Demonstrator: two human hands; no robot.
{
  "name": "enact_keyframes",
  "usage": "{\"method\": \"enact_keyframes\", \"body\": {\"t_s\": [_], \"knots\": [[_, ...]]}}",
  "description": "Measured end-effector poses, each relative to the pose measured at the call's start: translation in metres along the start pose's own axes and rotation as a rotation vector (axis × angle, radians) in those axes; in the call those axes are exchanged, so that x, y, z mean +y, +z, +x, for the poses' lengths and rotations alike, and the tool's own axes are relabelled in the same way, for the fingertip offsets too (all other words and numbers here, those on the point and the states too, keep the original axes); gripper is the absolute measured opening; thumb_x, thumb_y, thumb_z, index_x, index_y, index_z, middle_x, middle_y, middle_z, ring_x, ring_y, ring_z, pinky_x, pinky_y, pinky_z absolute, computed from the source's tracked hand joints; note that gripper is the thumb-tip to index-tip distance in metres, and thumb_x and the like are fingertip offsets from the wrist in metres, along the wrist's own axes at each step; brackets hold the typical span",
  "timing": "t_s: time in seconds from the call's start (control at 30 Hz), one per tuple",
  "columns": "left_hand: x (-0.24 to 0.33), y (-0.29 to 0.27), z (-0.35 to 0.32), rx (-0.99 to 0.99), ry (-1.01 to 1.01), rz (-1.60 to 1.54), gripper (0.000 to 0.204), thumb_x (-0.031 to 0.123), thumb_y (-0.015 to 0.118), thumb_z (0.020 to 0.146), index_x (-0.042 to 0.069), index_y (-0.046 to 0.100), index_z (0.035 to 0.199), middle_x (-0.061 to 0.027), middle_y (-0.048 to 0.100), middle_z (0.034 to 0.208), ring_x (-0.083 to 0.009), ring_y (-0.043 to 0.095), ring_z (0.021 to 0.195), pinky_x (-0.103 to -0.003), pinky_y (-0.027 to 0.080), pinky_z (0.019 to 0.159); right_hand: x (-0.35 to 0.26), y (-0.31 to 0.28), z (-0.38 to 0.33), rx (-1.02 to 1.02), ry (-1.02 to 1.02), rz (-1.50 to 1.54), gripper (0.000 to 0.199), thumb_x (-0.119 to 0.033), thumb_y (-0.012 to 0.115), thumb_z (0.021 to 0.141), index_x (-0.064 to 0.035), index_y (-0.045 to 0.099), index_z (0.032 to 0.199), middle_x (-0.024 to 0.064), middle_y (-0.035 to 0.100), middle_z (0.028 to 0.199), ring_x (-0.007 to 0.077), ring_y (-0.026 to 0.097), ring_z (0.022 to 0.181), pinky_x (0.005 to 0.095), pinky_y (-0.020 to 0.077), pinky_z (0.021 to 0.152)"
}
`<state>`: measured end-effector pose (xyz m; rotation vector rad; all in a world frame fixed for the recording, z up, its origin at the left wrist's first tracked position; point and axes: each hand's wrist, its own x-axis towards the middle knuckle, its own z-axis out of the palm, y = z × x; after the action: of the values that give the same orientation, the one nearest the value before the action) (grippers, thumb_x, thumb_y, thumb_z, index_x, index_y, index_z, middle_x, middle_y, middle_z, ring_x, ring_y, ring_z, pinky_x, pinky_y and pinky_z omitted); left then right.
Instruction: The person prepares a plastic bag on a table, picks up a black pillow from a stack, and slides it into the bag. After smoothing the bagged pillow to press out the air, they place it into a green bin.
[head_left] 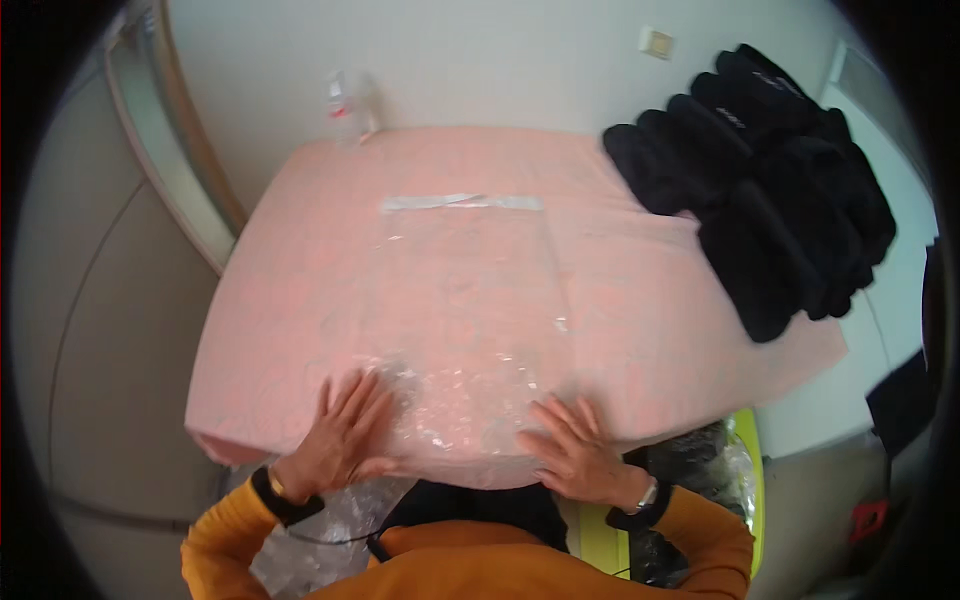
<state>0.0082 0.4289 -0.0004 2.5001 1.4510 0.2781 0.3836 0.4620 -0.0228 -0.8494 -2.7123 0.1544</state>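
Note:
A clear plastic bag (465, 300) lies flat on a pink cloth (300, 260) that covers the table. Its far end carries a pale adhesive strip (462, 202). My left hand (340, 430) presses flat on the bag's crinkled near left corner, fingers spread. My right hand (570, 450) lies flat on the near right corner, fingers also apart. Both wrists wear dark bands below orange sleeves. Neither hand grips anything.
A pile of black garments (760, 190) sits on the table's far right corner. A clear bottle (350, 105) stands at the far edge by the wall. A yellow-green bin (745, 470) with bagged dark items stands at my right, and more clear plastic (320, 530) hangs by my lap.

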Motion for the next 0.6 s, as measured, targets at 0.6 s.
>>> {"method": "enact_keyframes", "body": {"t_s": [0.6], "knots": [[0.005, 0.014, -0.005, 0.39, 0.007, 0.056, 0.034, 0.0, 0.064, 0.072, 0.002, 0.065, 0.105, -0.018, 0.06, 0.113, -0.0397, 0.055, 0.104, -0.045, 0.048, 0.087, 0.014, 0.018, 0.0, 0.347, 0.07, 0.001, 0.028, -0.005, 0.062, 0.082, -0.003, 0.062, 0.11, 0.011, 0.055, 0.119, 0.028, 0.05, 0.117, 0.0418, 0.0394, 0.097]]}}
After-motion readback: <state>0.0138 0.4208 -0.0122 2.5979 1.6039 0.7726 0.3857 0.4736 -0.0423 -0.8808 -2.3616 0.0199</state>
